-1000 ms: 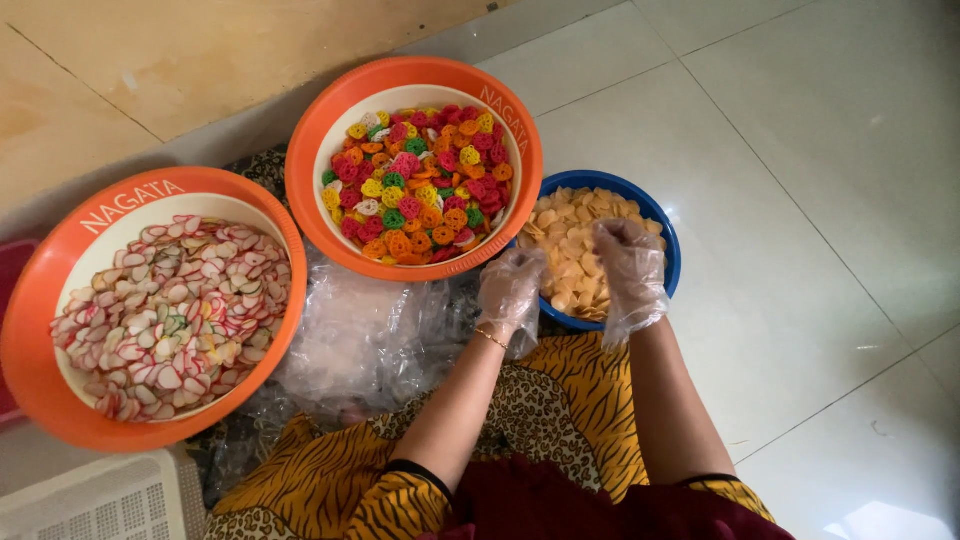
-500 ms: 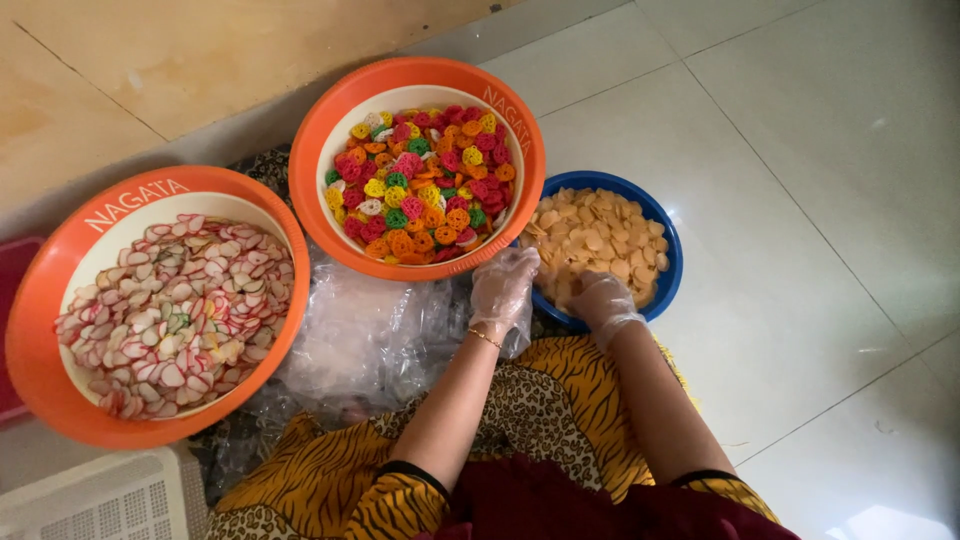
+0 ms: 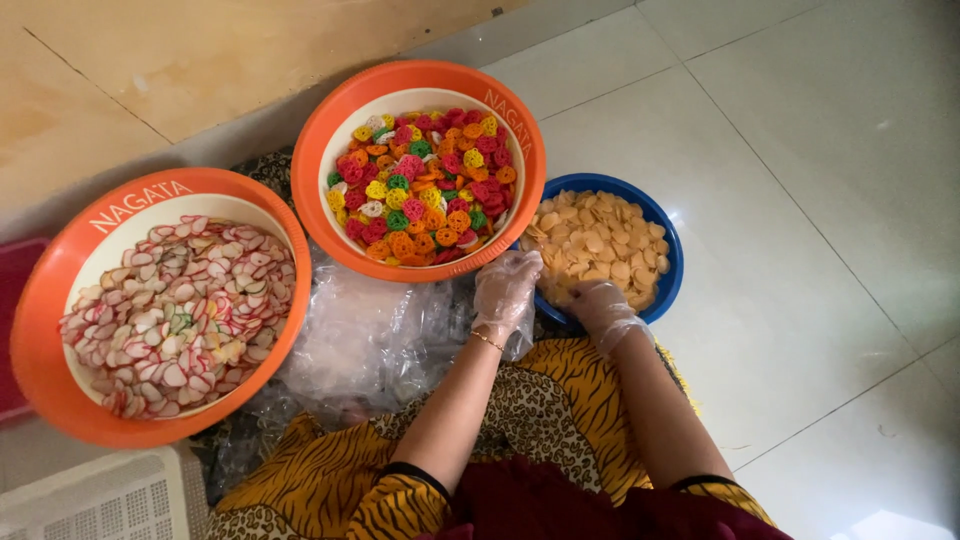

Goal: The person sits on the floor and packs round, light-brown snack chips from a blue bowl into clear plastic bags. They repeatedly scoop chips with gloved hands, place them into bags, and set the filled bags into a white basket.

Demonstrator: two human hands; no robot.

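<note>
Right hand (image 3: 605, 308) has dropped from above the blue bowl (image 3: 668, 262) to its near rim, gloved fingers curled among pale crackers (image 3: 595, 240), grip unclear; left hand (image 3: 505, 290) loosely open beside, holding a clear bag.

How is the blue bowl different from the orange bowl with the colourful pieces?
The blue bowl looks smaller than the middle orange bowl. The blue bowl holds plain pale-yellow chips; the orange bowl holds red, green, yellow and orange ring-shaped pieces. The right hand touches the blue bowl's rim, while the left hand is beside the orange bowl. Both are round, nearly full, and stand on the floor.
</note>
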